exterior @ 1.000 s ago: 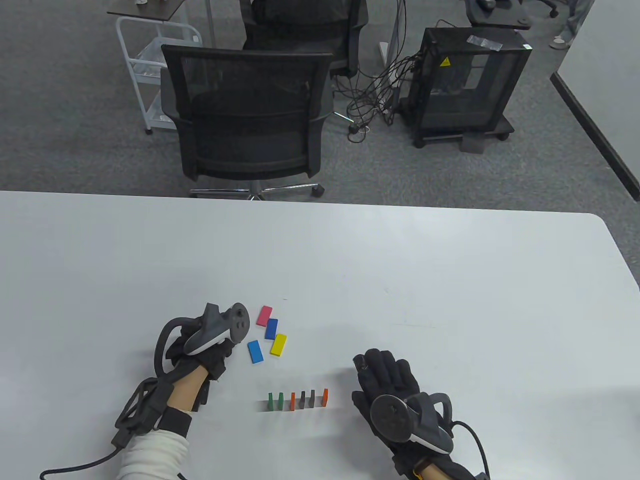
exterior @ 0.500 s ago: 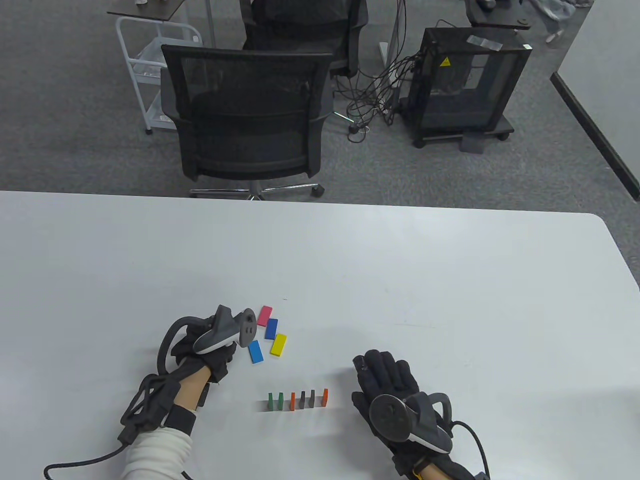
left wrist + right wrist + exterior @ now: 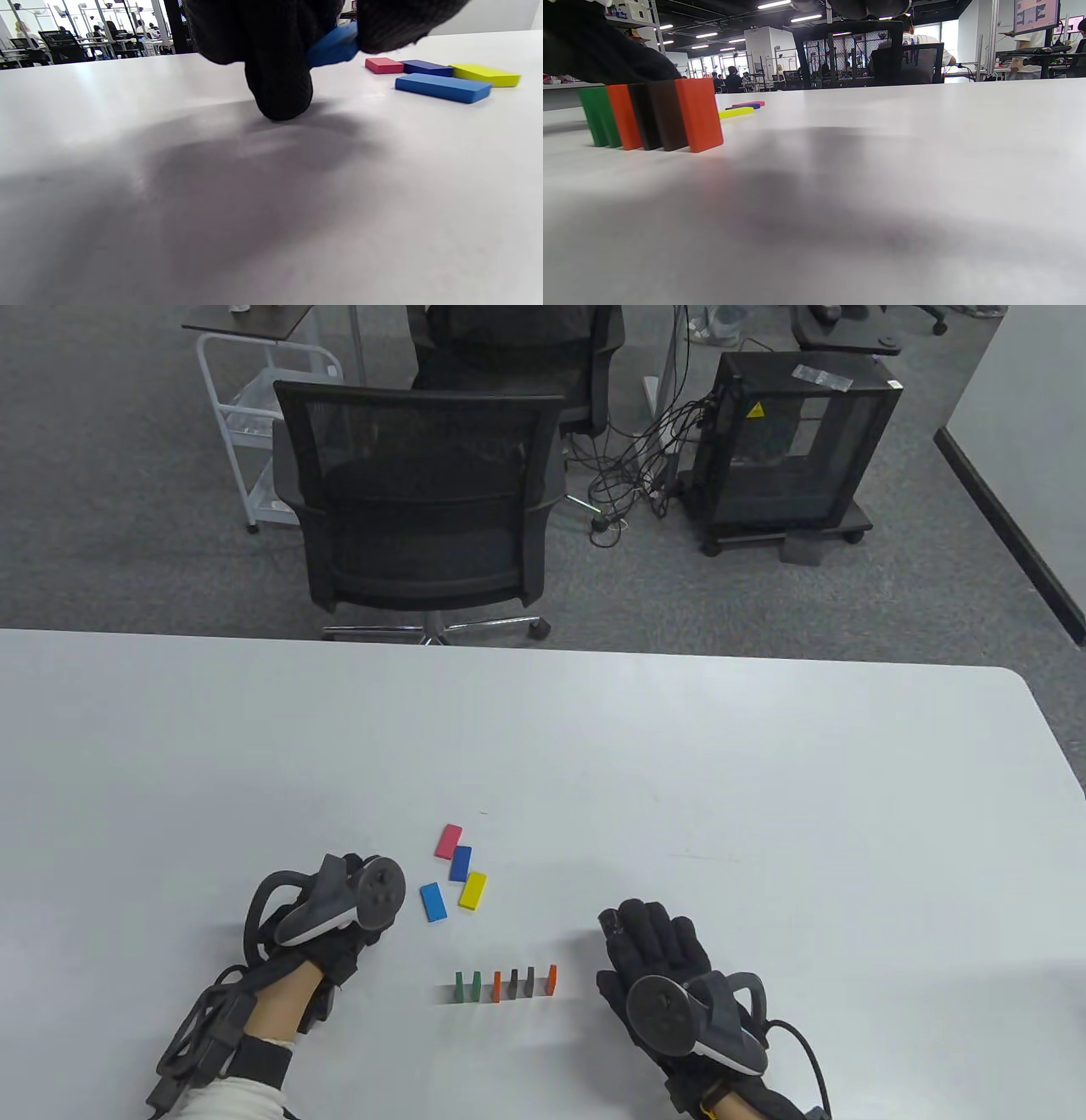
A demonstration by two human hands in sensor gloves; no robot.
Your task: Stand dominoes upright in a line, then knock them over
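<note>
Table: my white laminate tabletop [image 3: 764, 780] carries everything, hands in from the near edge.
Right hand: my gloved right hand [image 3: 657, 959] lies flat with fingers straight, holding nothing, just right of the row.
Left hand: my gloved left hand [image 3: 335, 929] sits left of the loose pieces, fingers curled; the left wrist view shows a blue wooden domino [image 3: 333, 46] pinched between fingers and thumb, lifted off the table.
Row: the line of upright wooden dominoes [image 3: 505, 984], green through orange and dark brown to an orange end piece [image 3: 698, 114], runs left to right, broad faces along the line.
Loose pieces: four flat dominoes, pink [image 3: 448, 841], dark blue [image 3: 461, 863], yellow [image 3: 473, 890], light blue [image 3: 433, 902], lie beyond the row, long axes pointing roughly away from me.
Key relation: from my left hand the row lies to the right and nearer me; its green end [image 3: 459, 986] is the closer one, so I judge the blue piece goes there, long axis turned vertical.
</note>
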